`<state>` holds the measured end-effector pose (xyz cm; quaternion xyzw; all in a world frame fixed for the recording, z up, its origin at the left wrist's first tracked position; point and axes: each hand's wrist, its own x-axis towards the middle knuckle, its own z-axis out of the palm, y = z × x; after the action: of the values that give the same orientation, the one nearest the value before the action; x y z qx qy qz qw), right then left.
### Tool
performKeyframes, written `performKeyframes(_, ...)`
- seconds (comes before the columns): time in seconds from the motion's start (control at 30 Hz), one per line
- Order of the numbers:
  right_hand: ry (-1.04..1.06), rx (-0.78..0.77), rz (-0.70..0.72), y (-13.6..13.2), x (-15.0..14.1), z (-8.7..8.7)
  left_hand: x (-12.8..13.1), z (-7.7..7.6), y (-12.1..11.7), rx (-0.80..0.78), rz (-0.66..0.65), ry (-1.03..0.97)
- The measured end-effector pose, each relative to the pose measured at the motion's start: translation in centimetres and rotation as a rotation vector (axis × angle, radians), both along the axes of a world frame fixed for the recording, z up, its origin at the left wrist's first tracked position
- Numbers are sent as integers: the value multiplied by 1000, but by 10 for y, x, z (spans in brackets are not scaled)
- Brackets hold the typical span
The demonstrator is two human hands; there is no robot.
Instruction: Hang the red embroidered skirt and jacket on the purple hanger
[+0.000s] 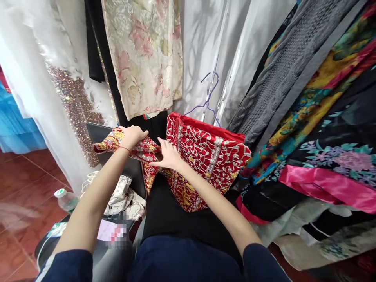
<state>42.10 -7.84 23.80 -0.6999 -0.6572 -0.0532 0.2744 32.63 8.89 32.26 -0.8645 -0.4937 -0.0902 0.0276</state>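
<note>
While the left hand (133,138) has its grip clamped on a red embroidered garment (202,154) over the lap (188,227), the right hand (170,156) thumb-and-fingers apart, the cloth looks soft, light and best held by its plain far band (211,128).

You have two hands in view, the left hand (133,136) at nine o'clock and the right hand (170,157) just off centre toward eight, with two sleeves (69,264), at seven and five. Count one hanger (209,98) at one o'clock, one bottle (67,200) at eight, one card (106,231) at seven, one bracelet (125,149) at nine, and one pink sash (329,188) at four. You can't tell whether the red cloth (202,154) around the centre is one piece or two; the clothes (273,66) from one to four overlap too much to count.
</note>
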Motion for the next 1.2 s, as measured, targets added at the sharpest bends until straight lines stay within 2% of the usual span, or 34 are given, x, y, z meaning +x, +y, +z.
performKeyframes(0.07, 8, -47, -19, 22, -18, -3, -11, -2, -1, 16, -23, -30)
performKeyframes(0.13, -11, -86, -47, 38, -27, -6, -29, -6, -3, 119, -11, -127)
performKeyframes(0.23, -60, -106, -54, 51, -27, -6, -61, -12, -3, 277, 201, -358)
performKeyframes(0.3, -85, -99, -56, 54, -23, -2, -80, -14, 3, 209, 319, -440)
performKeyframes(0.37, -117, -87, -69, 56, -19, 8, -92, -13, 16, 39, 285, -438)
performKeyframes(0.43, -154, -68, -81, 61, -16, 23, -100, -8, 30, -58, 179, -441)
performKeyframes(0.47, -170, -57, -84, 64, -14, 33, -102, -4, 36, -39, 136, -472)
performKeyframes(0.57, -244, 24, -90, 80, -14, 72, -110, 17, 40, 189, 111, -659)
performKeyframes(0.67, -338, 242, -58, 101, -23, 113, -133, 46, 24, 423, 114, -871)
performKeyframes(0.73, -365, 400, -3, 113, -39, 128, -159, 60, 9, 529, 124, -940)
performKeyframes(0.77, -373, 452, 28, 117, -49, 129, -174, 64, 2, 551, 171, -920)
performKeyframes(0.83, -413, 464, 95, 119, -74, 116, -206, 62, -8, 489, 327, -755)
performKeyframes(0.93, -571, 262, 232, 108, -107, 70, -243, 41, -11, 99, 521, -291)
performKeyframes(1.0, -673, 122, 294, 96, -117, 38, -252, 24, -9, -108, 533, -78)
performKeyframes(1.03, -707, 79, 306, 90, -118, 26, -250, 17, -8, -135, 514, -44)
performKeyframes(1.1, -755, 48, 361, 79, -112, 13, -235, 8, -10, -44, 427, -87)
performKeyframes(1.2, -769, 89, 506, 62, -90, 17, -186, 8, -18, 230, 198, -236)
